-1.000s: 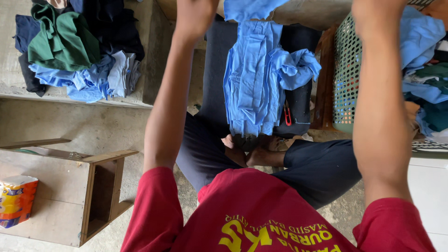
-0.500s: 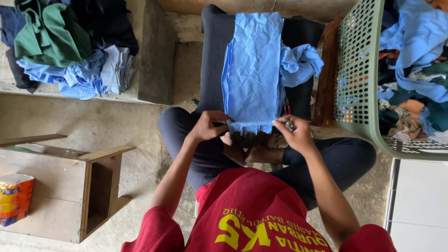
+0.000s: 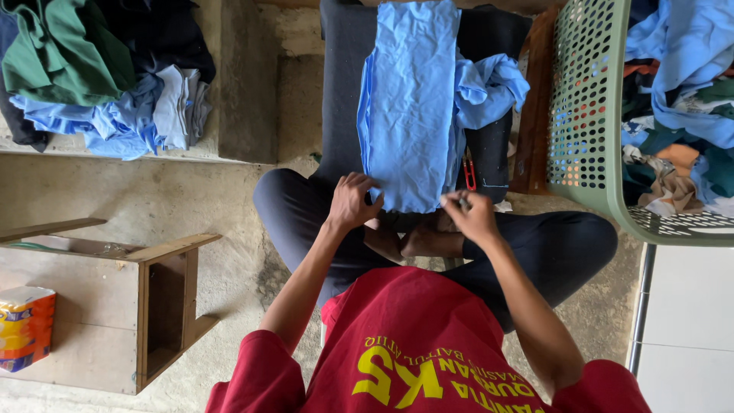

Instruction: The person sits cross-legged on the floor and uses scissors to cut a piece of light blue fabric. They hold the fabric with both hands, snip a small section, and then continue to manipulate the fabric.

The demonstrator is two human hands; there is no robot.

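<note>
A light blue cloth lies spread flat in a long strip on a dark padded board in front of my crossed legs. My left hand pinches its near left corner. My right hand has its fingers closed at the near right corner; what exactly sits between the fingertips is too small to make out. A bunched part of the same blue fabric lies off to the right of the strip. Small red-handled scissors rest on the board just beyond my right hand.
A green perforated laundry basket full of mixed clothes stands at the right. A pile of green, dark and blue garments sits on a concrete ledge at upper left. A wooden stool with a colourful packet stands at lower left.
A second ago both arms were raised, holding the blue cloth up. The cloth now lies flat on the board, and both hands have come down to its near corners.
</note>
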